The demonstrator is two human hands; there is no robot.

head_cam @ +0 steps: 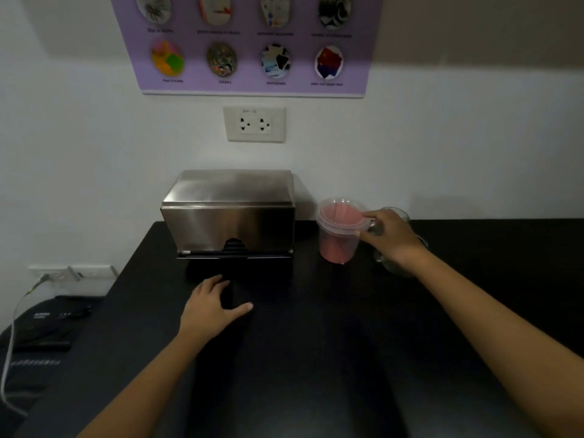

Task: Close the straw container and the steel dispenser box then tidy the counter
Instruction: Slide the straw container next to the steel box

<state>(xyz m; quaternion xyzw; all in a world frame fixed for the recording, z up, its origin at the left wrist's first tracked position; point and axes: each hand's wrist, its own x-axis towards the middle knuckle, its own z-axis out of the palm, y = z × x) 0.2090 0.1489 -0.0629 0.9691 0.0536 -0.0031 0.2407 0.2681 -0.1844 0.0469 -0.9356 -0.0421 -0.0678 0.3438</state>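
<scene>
The steel dispenser box stands at the back of the black counter, against the wall, its lid down. To its right is a clear plastic straw container holding pink straws, with a clear lid on top. My right hand reaches to the container's right rim, thumb and fingers touching the lid edge. My left hand lies flat on the counter in front of the box, fingers apart, holding nothing.
A clear glass jar stands behind my right hand, partly hidden. A wall socket and a purple poster hang above the box. Left of the counter lie a dark bag and a white cable.
</scene>
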